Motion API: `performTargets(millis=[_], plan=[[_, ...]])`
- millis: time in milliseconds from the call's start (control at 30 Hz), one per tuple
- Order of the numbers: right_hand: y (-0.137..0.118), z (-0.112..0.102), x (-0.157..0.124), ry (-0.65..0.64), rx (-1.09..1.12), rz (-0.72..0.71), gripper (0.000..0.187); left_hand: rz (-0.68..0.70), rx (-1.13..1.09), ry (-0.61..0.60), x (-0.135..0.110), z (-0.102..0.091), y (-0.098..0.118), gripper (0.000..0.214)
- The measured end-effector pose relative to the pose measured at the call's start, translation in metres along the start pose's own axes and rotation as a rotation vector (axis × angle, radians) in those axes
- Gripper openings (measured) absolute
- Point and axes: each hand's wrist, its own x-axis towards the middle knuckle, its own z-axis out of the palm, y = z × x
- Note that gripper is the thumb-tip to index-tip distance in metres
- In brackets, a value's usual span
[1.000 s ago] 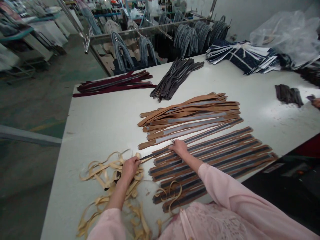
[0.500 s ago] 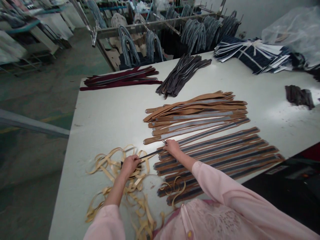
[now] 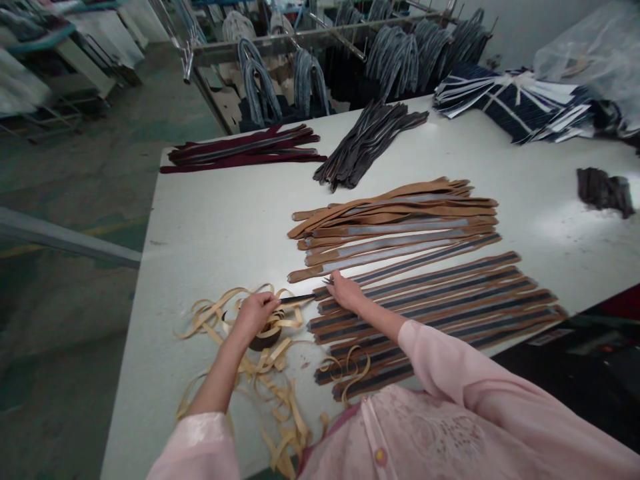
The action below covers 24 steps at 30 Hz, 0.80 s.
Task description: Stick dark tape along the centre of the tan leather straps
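Note:
My left hand (image 3: 256, 312) is closed on a roll of dark tape (image 3: 264, 337), and a dark strip (image 3: 297, 299) runs from it to the right. My right hand (image 3: 343, 292) presses that strip's end onto the left tip of a brown strap, with small scissors (image 3: 327, 281) in its fingers. The strap belongs to a row of brown straps with dark tape down their middle (image 3: 435, 307). Beyond them lies a pile of brown straps with grey tape (image 3: 395, 223). Tan backing ribbon (image 3: 260, 380) is heaped loosely under my left hand.
On the white table (image 3: 215, 227) lie maroon straps (image 3: 245, 150) at the far left, dark grey straps (image 3: 367, 140) behind the brown pile, bundled dark-and-white pieces (image 3: 510, 100) at the far right, and a small dark stack (image 3: 603, 190). A rack with hanging straps (image 3: 305, 73) stands behind.
My left hand has slid a little up and right with the tape roll, so the stretched strip is shorter. My right hand stays on the strap's end. The view shifted slightly.

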Motion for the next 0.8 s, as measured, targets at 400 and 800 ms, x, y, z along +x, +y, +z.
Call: performTargets(millis=[400,800], plan=[[-0.009,-0.023,-0.005,-0.086,-0.163,-0.242,0.024,-0.182,-0.252,0.119,-0.021,0.014,0.010,0.026],[-0.018,0.015,-0.026,0.007,0.000,-0.047,0.027,-0.355,-0.570,0.063,-0.017,0.024,0.005,0.031]])
